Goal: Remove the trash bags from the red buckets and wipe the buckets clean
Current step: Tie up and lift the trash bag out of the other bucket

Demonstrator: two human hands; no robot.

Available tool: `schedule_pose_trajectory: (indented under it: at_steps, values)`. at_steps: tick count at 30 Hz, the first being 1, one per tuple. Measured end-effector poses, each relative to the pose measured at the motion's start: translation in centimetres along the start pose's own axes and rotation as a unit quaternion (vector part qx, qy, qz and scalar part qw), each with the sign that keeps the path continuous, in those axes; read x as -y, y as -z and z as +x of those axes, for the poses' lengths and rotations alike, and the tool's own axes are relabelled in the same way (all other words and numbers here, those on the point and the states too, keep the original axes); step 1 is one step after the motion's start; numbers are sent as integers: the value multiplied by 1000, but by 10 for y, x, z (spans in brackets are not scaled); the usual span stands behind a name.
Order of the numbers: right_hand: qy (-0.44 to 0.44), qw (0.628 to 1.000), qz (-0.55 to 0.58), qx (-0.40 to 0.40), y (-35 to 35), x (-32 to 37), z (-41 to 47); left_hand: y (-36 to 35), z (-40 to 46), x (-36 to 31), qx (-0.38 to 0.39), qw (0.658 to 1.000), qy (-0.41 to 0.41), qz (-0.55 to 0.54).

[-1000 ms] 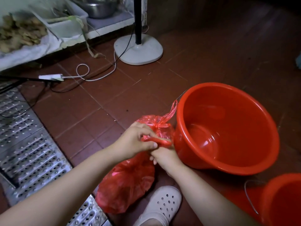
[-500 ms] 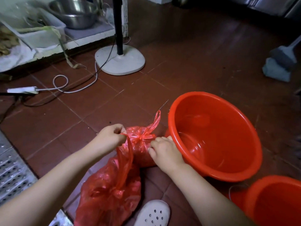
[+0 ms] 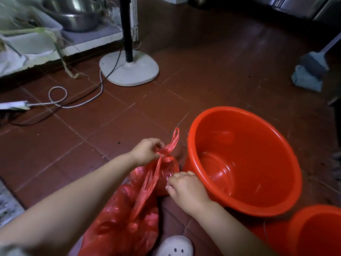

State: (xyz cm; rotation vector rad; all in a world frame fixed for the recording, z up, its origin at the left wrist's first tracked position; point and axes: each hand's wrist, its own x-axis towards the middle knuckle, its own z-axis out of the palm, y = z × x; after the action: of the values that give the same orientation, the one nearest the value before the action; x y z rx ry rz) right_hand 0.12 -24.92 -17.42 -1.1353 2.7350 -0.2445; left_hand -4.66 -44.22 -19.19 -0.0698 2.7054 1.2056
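A big red bucket [image 3: 245,126] lies tilted on the brown tile floor at the right, with no bag inside it. A second red bucket [image 3: 317,231] shows at the bottom right corner. Left of the big bucket lie two red trash bags: a small knotted one [image 3: 167,172] and a larger full one [image 3: 121,224] nearer to me. My left hand [image 3: 147,151] pinches the twisted handles at the small bag's knot. My right hand [image 3: 186,187] grips a stretched red strip of plastic at that bag's side, close to the bucket's rim.
A white fan base [image 3: 129,70] with a black pole stands behind, and cables run to a power strip [image 3: 13,105] at the left. A grey mop head [image 3: 310,72] lies at the far right. A white clog [image 3: 174,245] is below the bags. A metal floor grate [image 3: 8,204] is at the left edge.
My left hand has moved up to the knot of the small bag. My right hand has slid lower along the bag's side, drawing a red strip taut. The view has shifted right.
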Motion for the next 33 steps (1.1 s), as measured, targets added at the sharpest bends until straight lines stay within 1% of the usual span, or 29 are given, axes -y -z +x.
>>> schedule_pose_trajectory:
  at_steps: [2,5,7,11,16,18,19,20,23,24,28,30,33]
  values:
    - [-6,1000,14,-1,-5,5,0,-9,15,8,32,996,29,-76]
    - [-21,999,38,-13,-9,11,0,-21,31,12,93,970,87,-206]
    - [-31,998,56,-5,-10,11,0,-28,40,14,100,958,99,-249]
    - [-51,996,77,-10,-10,8,-7,-33,41,15,41,976,79,-197]
    - [-48,994,90,-39,-19,7,-11,-22,15,9,-44,984,29,-169]
    - [-43,993,111,-24,-17,8,-9,-14,-6,3,-61,981,39,-182]
    - [-41,992,116,-21,-14,10,-9,-10,-17,-3,-69,982,43,-171]
    - [-34,993,115,-19,-10,13,-10,-5,-27,-9,-80,985,43,-145]
    - [-20,994,103,-13,10,18,-16,13,-50,-31,-103,994,36,-13]
    - [-18,995,99,-16,17,18,-18,17,-54,-38,-101,994,41,-3]
    - [-37,995,92,-13,54,20,-34,26,-77,-75,-81,986,89,-117]
    - [-52,994,94,-7,77,23,-45,30,-94,-90,-70,980,114,-146]
    - [-58,993,102,27,119,30,-63,48,-124,-116,-63,969,155,-184]
